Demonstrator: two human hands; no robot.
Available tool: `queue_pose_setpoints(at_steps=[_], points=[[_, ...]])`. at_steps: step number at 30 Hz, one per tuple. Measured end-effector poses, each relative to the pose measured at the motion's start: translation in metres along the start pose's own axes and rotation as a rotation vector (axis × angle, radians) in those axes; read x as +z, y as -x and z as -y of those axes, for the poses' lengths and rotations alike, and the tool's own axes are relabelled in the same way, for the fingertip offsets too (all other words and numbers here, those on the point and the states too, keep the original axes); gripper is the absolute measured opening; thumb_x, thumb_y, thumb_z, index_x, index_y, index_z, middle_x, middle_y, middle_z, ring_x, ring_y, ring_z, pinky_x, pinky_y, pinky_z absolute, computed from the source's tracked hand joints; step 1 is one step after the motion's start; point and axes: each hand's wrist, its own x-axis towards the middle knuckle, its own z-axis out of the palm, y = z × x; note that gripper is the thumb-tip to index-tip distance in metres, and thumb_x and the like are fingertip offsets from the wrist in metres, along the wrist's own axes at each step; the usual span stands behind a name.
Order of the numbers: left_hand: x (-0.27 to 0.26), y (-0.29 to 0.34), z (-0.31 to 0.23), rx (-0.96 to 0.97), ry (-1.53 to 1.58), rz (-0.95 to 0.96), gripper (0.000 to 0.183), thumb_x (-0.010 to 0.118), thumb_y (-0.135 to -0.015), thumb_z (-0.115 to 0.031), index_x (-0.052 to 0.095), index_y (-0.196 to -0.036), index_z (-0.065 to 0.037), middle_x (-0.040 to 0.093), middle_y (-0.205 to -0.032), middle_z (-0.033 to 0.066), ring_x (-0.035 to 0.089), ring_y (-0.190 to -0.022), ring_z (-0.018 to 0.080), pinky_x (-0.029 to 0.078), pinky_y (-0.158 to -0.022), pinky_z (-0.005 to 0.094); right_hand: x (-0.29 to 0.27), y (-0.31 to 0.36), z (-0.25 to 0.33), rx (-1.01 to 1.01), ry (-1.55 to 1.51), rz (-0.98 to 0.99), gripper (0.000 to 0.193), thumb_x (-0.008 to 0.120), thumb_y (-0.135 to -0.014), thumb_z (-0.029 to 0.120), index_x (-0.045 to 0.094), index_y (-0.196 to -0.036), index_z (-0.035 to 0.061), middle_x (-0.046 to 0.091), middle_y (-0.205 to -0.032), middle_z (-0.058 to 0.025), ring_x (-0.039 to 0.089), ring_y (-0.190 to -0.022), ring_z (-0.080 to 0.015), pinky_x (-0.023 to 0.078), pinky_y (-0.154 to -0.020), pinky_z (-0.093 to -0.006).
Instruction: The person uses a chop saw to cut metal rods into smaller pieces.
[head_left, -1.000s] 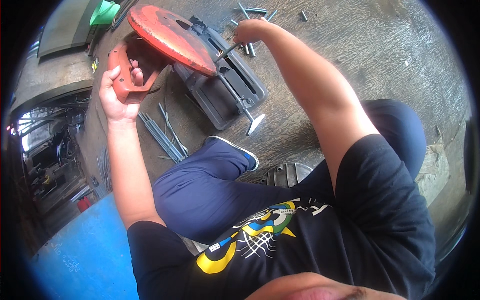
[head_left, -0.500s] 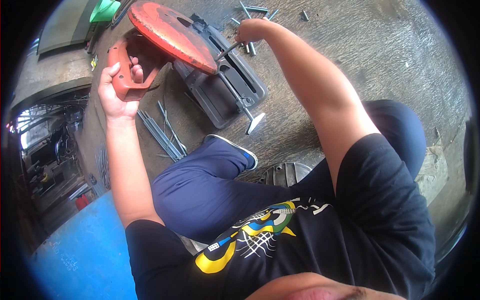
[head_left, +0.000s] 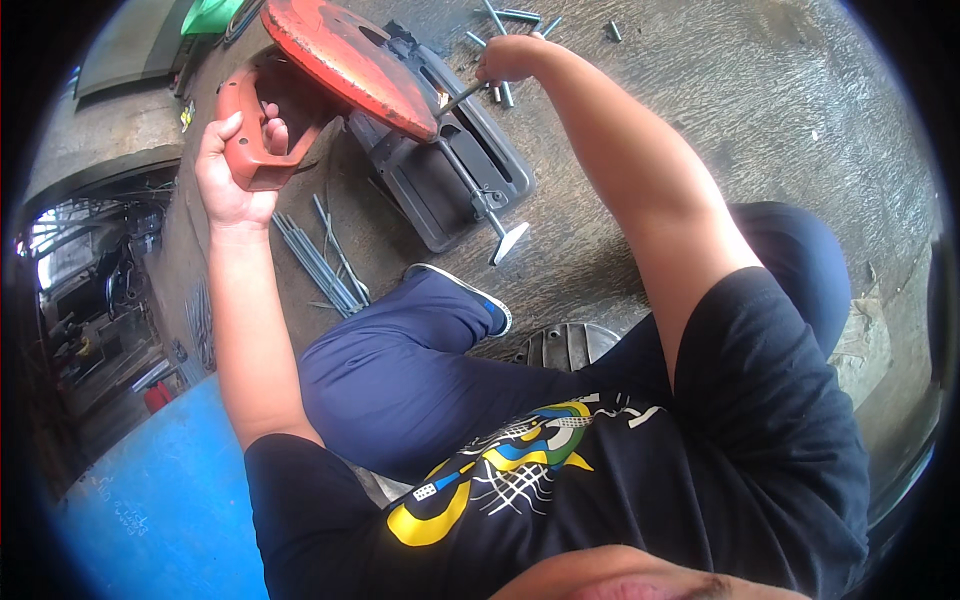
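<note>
Saw handle point(head_left: 246, 155) gripped by left hand point(head_left: 230, 192); right hand point(head_left: 508, 58) closed round metal rod point(head_left: 461, 99) beside orange guard point(head_left: 350, 70).

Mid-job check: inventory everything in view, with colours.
Saw: one, orange and grey, upper centre
Held rod: one, grey, running to saw
Long rods: several, grey, left of saw
Short rods: several, grey, right of saw
Ribbed disc: one, grey, floor, near centre
Panel: one, blue, lower left
Unclear object: one, green, upper left
Clutter: uncountable, dark, far left
Trousers: one pair, blue, centre
Shoe: one visible, blue, centre
T-shirt: one, black, lower centre
Left hand: one, bare, on orange handle
Right hand: one, bare, on rod
</note>
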Motion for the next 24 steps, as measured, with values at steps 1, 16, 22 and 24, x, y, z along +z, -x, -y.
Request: queue_pose_setpoints(at_steps=[1, 16, 22, 24], points=[[0.0000, -0.0004, 0.0005, -0.005, 0.010, -0.008, 0.051, 0.051, -0.086, -0.017, 0.037, -0.130, 0.005, 0.055, -0.106, 0.0195, 0.061, -0.084, 0.0217, 0.057, -0.075, 0.0291, 0.0006, 0.0000, -0.0008, 0.000, 0.000, 0.007, 0.033, 0.048, -0.091, 0.041, 0.071, -0.088, 0.0182, 0.068, -0.088, 0.0043, 0.061, -0.095, -0.0203, 0.037, -0.076, -0.0542], [-0.0005, -0.0009, -0.0006, 0.003, -0.015, -0.005, 0.052, 0.050, -0.086, -0.017, 0.036, -0.131, 0.005, 0.054, -0.107, 0.0198, 0.061, -0.085, 0.0216, 0.057, -0.076, 0.0292, -0.0014, 0.0009, 0.0000, -0.001, 0.028, -0.004, 0.033, 0.048, -0.091, 0.042, 0.072, -0.089, 0.0204, 0.069, -0.091, 0.0067, 0.061, -0.096, -0.0181, 0.038, -0.078, -0.0518], [-0.0030, -0.0015, -0.0004, -0.004, -0.012, -0.023, 0.052, 0.051, -0.085, -0.017, 0.037, -0.130, 0.006, 0.054, -0.107, 0.0199, 0.061, -0.085, 0.0218, 0.057, -0.076, 0.0290, -0.0022, 0.0002, 0.0014, 0.006, 0.011, 0.003, 0.033, 0.048, -0.091, 0.041, 0.071, -0.089, 0.0188, 0.068, -0.090, 0.0056, 0.061, -0.096, -0.0187, 0.038, -0.078, -0.0537], [-0.0022, 0.0006, -0.0007, -0.001, -0.011, -0.024, 0.052, 0.051, -0.085, -0.017, 0.037, -0.130, 0.006, 0.054, -0.107, 0.0198, 0.061, -0.085, 0.0217, 0.057, -0.076, 0.0289, -0.0001, 0.0005, 0.0010, -0.007, 0.011, -0.016, 0.033, 0.048, -0.091, 0.042, 0.071, -0.090, 0.0188, 0.068, -0.091, 0.0046, 0.061, -0.095, -0.0188, 0.039, -0.078, -0.0511]])
